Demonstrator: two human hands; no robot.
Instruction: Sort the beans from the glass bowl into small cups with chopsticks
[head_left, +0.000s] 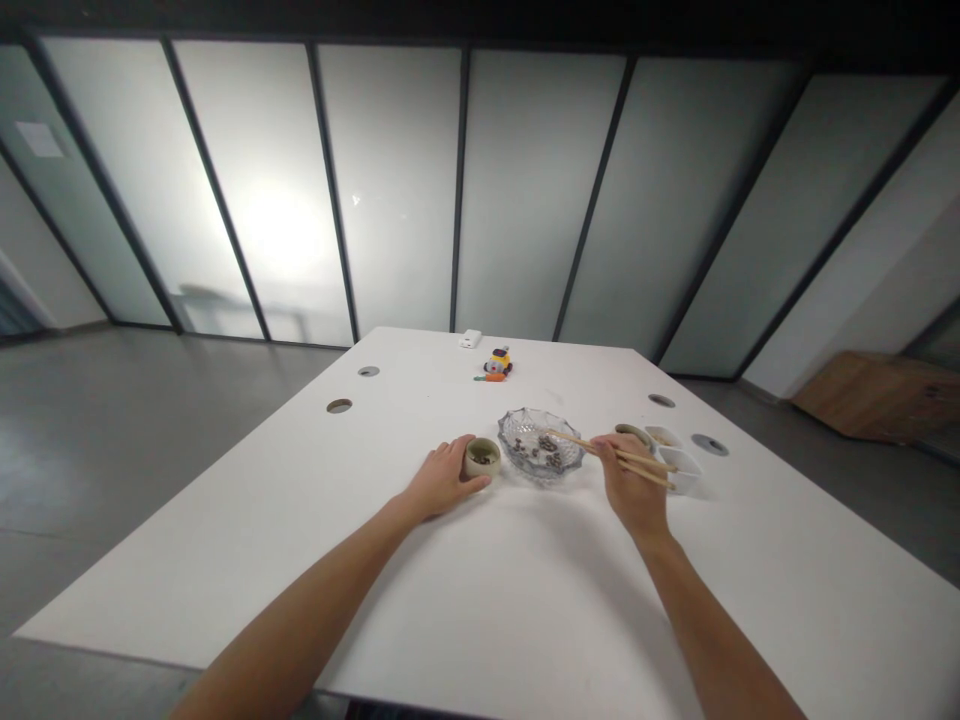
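Note:
My left hand [448,478] is wrapped round the side of a small green-lined cup [482,457] that stands on the white table. A few dark brown bits lie inside the cup. Just right of it sits a clear scalloped glass bowl [512,425] with several dark brown pieces [546,452], too small to name. A pair of wooden chopsticks [637,464] is gripped in my right hand [628,490]. Their tips reach over the bowl's middle; whether they pinch a piece I cannot tell. Behind my right hand, a second cup [634,434] is partly hidden.
White divided containers [682,462] stand by my right hand, one compartment with pale bits. Farther back on the table [405,420] are a yellow toy vehicle [498,361], an orange toy carrot [492,378] and a white box-like object [470,339]. Round holes [340,406] pierce the tabletop near both sides.

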